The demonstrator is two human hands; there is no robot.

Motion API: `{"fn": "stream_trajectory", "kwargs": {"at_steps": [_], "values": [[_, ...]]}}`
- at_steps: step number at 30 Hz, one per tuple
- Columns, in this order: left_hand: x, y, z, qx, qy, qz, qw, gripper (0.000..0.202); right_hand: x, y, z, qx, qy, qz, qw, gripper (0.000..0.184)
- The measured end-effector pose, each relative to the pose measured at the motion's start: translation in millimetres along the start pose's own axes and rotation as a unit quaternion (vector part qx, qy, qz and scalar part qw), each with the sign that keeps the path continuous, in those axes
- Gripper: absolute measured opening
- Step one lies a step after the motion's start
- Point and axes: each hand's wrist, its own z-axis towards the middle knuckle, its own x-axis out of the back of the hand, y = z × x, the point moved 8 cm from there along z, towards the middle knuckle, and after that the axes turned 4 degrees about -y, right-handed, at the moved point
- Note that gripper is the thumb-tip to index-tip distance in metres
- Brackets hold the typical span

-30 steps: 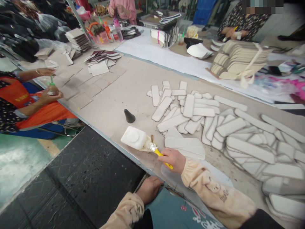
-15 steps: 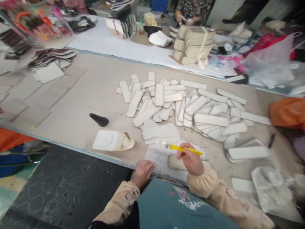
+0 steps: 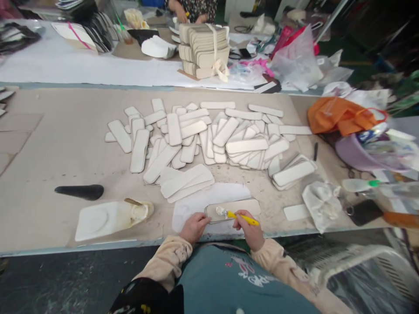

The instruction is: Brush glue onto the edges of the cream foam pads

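Note:
My right hand (image 3: 249,230) is closed round a yellow-handled brush (image 3: 245,217). Its whitish bristles lie on a beige rounded strip (image 3: 244,206), one of a small stack on a white paper sheet (image 3: 183,214). With fingers pressed together, my left hand (image 3: 195,226) grips the near left end of that strip; the fingertips are partly hidden. Left of the sheet lies a cut-open white plastic bottle (image 3: 98,220) holding pale glue-like stuff, with a brown stick (image 3: 133,202) across its opening. Behind the sheet are a few overlapping strips (image 3: 188,181).
A large loose heap of pale strips (image 3: 196,131) covers the middle of the table. A black tapered object (image 3: 79,192) lies at left. At right are a crumpled white bag (image 3: 322,205), a phone (image 3: 364,212) and a purple basin (image 3: 355,152). Another person's hands (image 3: 183,15) show across the table.
My right hand has lowered the brush onto the beige strip. My left hand has come to the strip's left end. The view has swung to the right.

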Motion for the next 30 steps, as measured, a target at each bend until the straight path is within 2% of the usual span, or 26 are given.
{"fn": "stream_trajectory", "kwargs": {"at_steps": [9,14,18,25,30], "values": [[0.1,-0.8,1.9,0.01,-0.005,-0.001,1.0,0.028,-24.7,-2.4,11.9,0.026,-0.044,-0.037,0.998,0.027],[-1.8,-1.0,1.5,0.008,-0.01,0.011,1.0,0.027,-19.3,0.1,15.6,0.03,-0.039,-0.057,0.997,0.027],[-3.0,-3.3,0.3,0.009,-0.005,0.011,1.0,0.027,9.0,9.6,15.3,0.014,0.004,-0.074,0.997,0.029],[-2.3,-4.6,3.4,0.028,-0.024,0.013,0.999,0.026,79.0,30.5,9.3,-0.011,0.1,-0.068,0.993,0.034],[-1.7,-5.3,2.6,0.012,-0.012,0.007,1.0,0.026,122.9,41.4,3.7,-0.031,0.167,-0.09,0.981,0.037]]}}
